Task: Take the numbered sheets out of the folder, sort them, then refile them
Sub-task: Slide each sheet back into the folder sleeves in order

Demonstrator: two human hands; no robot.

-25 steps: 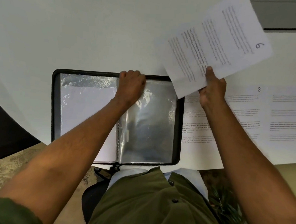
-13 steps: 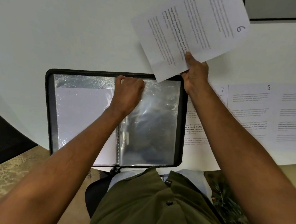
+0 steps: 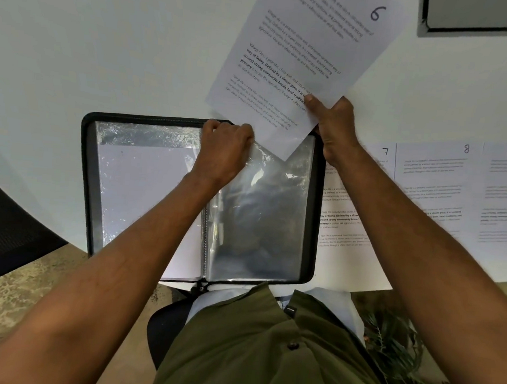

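While the left hand (image 3: 223, 150) pinches open the clear sleeve (image 3: 260, 207) at the folder's (image 3: 82, 180) top edge, the right hand (image 3: 332, 119) grips sheet 6 (image 3: 300, 60) by its lower corner above the bench (image 3: 106, 46); light and floppy, it likely needs support near the leading edge.

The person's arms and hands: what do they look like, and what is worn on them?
Both forearms are bare to the elbow, with no watch, ring or glove on the left hand or the right hand. The nails look short and unpainted. An olive-green shirt with dark buttons covers the chest; its sleeves are not visible.
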